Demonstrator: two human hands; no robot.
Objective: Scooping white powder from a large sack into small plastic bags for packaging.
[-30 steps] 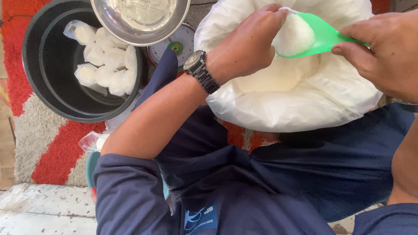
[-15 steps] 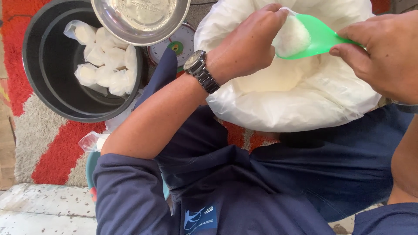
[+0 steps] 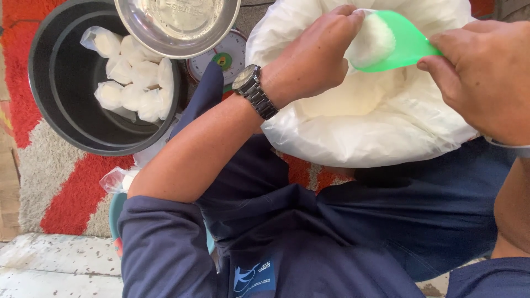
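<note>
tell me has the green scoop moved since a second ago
Yes. The green scoop has tipped and slid a little left, toward the left hand, judged against the big white bag, which has stayed put. The right hand holds its handle.

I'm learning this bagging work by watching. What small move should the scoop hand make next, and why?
Probably tip the green scoop a little further: the right hand holds it tilted, white powder heaped at its lip against the small clear bag in the left hand.
</note>
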